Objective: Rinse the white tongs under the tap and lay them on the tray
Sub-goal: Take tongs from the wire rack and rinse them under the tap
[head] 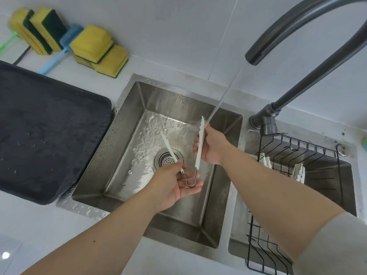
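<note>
I hold the white tongs spread apart over the steel sink. My left hand pinches the left arm near the wire hinge, which lies over its palm. My right hand grips the right arm, whose tip reaches the water stream. The stream falls from the dark tap spout onto my right hand. The dark tray lies wet on the counter, left of the sink.
Yellow-green sponges and a blue brush lie behind the tray. A black wire rack sits in the right basin with white items in it. The tap base stands between the basins.
</note>
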